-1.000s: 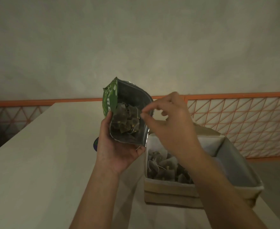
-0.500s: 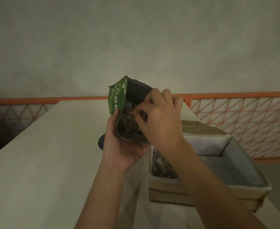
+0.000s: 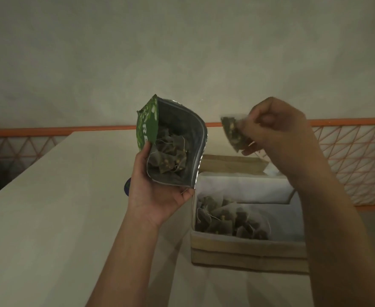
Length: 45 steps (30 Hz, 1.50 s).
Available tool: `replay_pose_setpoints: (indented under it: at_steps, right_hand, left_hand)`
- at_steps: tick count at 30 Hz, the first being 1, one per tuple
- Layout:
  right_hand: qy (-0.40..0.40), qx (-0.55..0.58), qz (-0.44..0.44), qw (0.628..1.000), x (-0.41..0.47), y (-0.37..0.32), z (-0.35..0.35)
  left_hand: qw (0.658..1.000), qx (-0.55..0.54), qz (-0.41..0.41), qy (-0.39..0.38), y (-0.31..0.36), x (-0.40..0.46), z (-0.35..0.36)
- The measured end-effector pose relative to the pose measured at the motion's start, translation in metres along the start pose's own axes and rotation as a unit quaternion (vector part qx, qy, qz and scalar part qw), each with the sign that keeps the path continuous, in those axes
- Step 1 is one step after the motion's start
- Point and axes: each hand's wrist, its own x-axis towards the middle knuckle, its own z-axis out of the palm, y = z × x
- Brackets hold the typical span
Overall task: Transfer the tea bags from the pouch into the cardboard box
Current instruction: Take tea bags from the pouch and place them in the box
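On the pale bench (image 3: 49, 218), the left hand (image 3: 157, 191) grips an open green foil pouch (image 3: 171, 142) with tea bags inside. To its right, the right hand (image 3: 275, 129) pinches one dark pyramid tea bag (image 3: 233, 132) above the brown cardboard box (image 3: 248, 251), which holds more bags.

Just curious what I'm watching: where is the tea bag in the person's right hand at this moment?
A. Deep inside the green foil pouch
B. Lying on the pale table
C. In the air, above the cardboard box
C: the right hand pinches a dark mesh tea bag in the air above the lined cardboard box, clear of the green foil pouch held by the left hand.
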Motion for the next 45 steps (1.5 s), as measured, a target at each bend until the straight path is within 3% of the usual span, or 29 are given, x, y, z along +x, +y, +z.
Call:
replay_pose_setpoints:
  at_steps: [6, 13, 15, 17, 19, 21, 23, 25, 29, 31, 34, 37, 39, 42, 45]
  right_hand:
    - [-0.159, -0.178, 0.047, 0.97, 0.002, 0.021, -0.006]
    - [-0.214, -0.372, 0.097, 0.898, -0.013, 0.058, -0.003]
    - [-0.226, -0.38, 0.094, 0.892, -0.018, 0.061, 0.003]
    - [-0.29, -0.365, 0.108, 0.878, -0.023, 0.064, 0.011]
    - [-0.373, -0.366, 0.136, 0.841, -0.028, 0.068, 0.016]
    - [-0.404, -0.384, 0.171, 0.813, -0.031, 0.071, 0.015]
    - [-0.382, -0.403, 0.189, 0.81, -0.032, 0.067, 0.011]
    - [-0.334, -0.415, 0.153, 0.833, -0.029, 0.059, 0.01]
    - [-0.141, -0.312, -0.029, 0.939, -0.022, 0.032, 0.023]
    - [-0.084, -0.267, -0.105, 0.954, -0.019, 0.02, 0.037]
    - [-0.07, -0.321, -0.22, 0.918, -0.012, 0.014, 0.063]
    - [-0.074, -0.468, -0.3, 0.828, -0.003, 0.019, 0.09]
    - [-0.098, -0.55, -0.29, 0.777, 0.0, 0.024, 0.102]
    - [-0.118, -0.596, -0.238, 0.758, 0.002, 0.026, 0.112]
    - [-0.109, -0.601, -0.24, 0.755, 0.004, 0.032, 0.115]
  left_hand:
    - [1.0, 0.007, 0.002, 0.0, -0.001, 0.0, 0.0]
    - [1.0, 0.0, 0.004, -0.001, -0.002, -0.001, 0.001]
    - [1.0, 0.002, 0.008, 0.001, -0.002, -0.001, 0.001]
    - [1.0, 0.001, 0.012, 0.003, -0.003, 0.0, 0.001]
    - [1.0, -0.003, 0.015, 0.006, -0.003, 0.0, 0.001]
    - [1.0, -0.007, 0.013, 0.007, -0.003, -0.001, 0.002]
    - [1.0, -0.01, 0.01, 0.006, -0.003, -0.001, 0.002]
    - [1.0, -0.012, 0.01, 0.003, -0.003, -0.002, 0.003]
    - [1.0, 0.006, 0.006, 0.004, -0.001, -0.002, 0.004]
    - [1.0, 0.01, 0.003, 0.007, 0.0, -0.002, 0.005]
    - [1.0, 0.008, 0.009, 0.018, 0.001, -0.004, 0.006]
    - [1.0, 0.002, 0.01, 0.021, 0.001, -0.005, 0.007]
    - [1.0, -0.006, 0.012, 0.018, 0.001, -0.006, 0.008]
    - [1.0, -0.011, 0.009, 0.011, 0.0, -0.008, 0.01]
    - [1.0, -0.009, 0.0, 0.013, 0.001, -0.007, 0.01]
